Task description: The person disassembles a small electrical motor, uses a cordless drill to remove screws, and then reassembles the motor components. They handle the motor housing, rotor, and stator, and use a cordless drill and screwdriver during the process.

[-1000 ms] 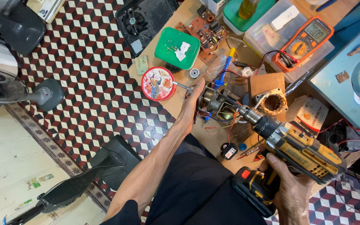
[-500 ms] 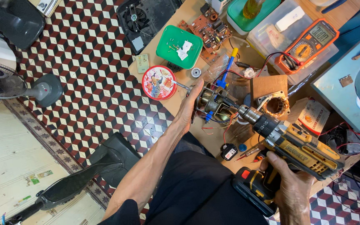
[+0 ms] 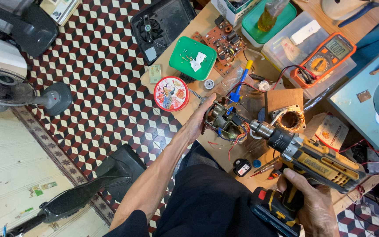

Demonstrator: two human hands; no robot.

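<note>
My left hand (image 3: 199, 120) grips a small electric motor (image 3: 224, 120) with loose red and black wires, holding it against the wooden bench top (image 3: 198, 26). My right hand (image 3: 314, 204) is wrapped around the handle of a yellow and black cordless drill (image 3: 312, 160). The drill's chuck (image 3: 262, 128) points left and meets the motor's right end. A copper-wound stator (image 3: 291, 120) lies on a wooden block just beyond the drill's nose.
On the bench lie a round red tin (image 3: 171, 93), a green lid with screws (image 3: 192, 58), a circuit board (image 3: 224, 41), an orange multimeter (image 3: 325, 59) and a blue-handled tool (image 3: 238, 85). A standing fan (image 3: 9, 77) and a black fan base (image 3: 119, 169) sit on the tiled floor.
The view has shifted slightly. Both hands keep their hold, with the drill still pressed to the motor's end.
</note>
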